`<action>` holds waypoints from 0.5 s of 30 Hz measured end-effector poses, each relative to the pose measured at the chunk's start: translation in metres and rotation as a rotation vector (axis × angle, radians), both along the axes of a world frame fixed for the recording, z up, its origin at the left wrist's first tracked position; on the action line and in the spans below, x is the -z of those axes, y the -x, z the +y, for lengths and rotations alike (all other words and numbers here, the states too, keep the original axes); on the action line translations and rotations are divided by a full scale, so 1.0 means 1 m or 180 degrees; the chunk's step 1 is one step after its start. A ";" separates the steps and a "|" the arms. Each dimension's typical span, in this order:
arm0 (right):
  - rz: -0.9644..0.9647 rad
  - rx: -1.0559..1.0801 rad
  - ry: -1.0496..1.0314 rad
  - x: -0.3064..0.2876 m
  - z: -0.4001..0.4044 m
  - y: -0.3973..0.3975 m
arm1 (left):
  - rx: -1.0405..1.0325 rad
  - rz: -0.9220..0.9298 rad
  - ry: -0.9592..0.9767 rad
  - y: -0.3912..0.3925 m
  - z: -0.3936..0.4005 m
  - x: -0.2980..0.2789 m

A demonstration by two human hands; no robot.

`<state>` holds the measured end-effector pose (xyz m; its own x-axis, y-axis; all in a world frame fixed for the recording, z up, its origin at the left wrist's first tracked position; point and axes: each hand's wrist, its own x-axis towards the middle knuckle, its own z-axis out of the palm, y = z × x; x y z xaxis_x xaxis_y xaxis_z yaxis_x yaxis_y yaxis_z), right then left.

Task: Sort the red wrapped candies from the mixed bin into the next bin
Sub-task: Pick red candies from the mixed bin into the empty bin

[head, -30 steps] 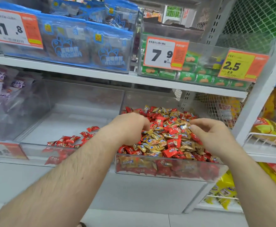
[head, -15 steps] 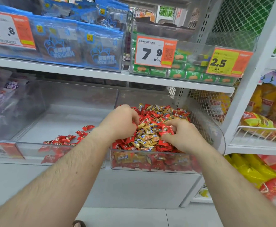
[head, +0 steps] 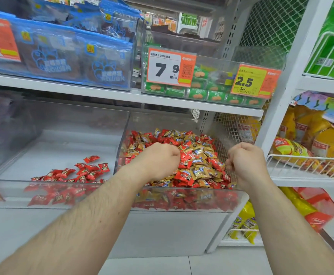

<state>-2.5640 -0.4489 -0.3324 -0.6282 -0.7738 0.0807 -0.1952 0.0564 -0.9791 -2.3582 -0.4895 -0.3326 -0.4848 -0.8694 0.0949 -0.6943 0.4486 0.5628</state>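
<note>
Glinting red wrapped candies (crinkled), heaped among gold ones

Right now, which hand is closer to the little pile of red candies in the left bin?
Left. The left hand hovers over the mixed bin near the pile of red candies; the right hand is far right.
</note>
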 end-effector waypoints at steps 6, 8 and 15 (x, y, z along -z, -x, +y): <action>0.1460 -0.0338 -0.0941 0.015 -0.010 0.010 | 0.0424 -0.0949 0.0012 0.016 -0.005 0.010; 0.1867 -0.0570 -0.1183 0.020 -0.014 0.011 | 0.0412 -0.0989 -0.0060 0.017 -0.007 0.010; 0.2364 -0.1065 -0.1376 0.031 -0.018 0.012 | -0.0191 0.0061 -0.0089 0.004 -0.010 0.004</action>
<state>-2.5762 -0.4665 -0.3636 -0.2689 -0.9625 0.0353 -0.8372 0.2154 -0.5028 -2.3625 -0.4995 -0.3370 -0.4302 -0.8993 0.0789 -0.7084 0.3904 0.5880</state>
